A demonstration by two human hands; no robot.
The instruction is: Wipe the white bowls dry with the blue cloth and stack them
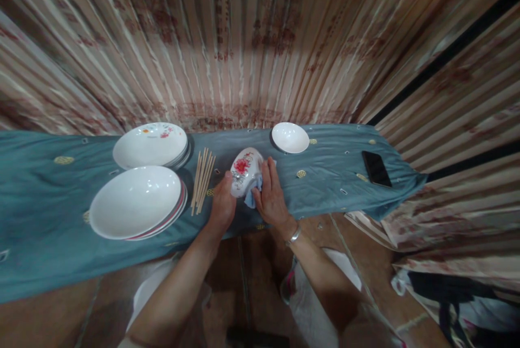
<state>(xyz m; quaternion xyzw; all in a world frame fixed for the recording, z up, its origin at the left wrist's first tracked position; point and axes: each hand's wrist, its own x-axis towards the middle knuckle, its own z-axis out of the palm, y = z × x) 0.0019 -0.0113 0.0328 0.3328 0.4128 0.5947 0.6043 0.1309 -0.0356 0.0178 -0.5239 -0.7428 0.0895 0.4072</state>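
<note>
Between my two hands a white bowl (246, 166) is tipped on its side, its outer wall with a red flower facing up. My left hand (223, 203) grips the bowl's left edge, thumb against the wall. A light blue cloth (251, 199) is in my right hand (271, 195), whose fingers press it on the bowl's right side. Part of the cloth is hidden under that hand. Just left of my left hand lie several wooden chopsticks (202, 181) in a loose bundle. Beyond my right hand a small white bowl (290, 138) stands upright.
The narrow table has a teal cloth (325, 175). At left are a stack of large white bowls (136, 202) and, behind it, a stack of flowered plates (150, 145). A black phone (376, 168) lies at right. Pleated curtains (252, 39) hang along the back.
</note>
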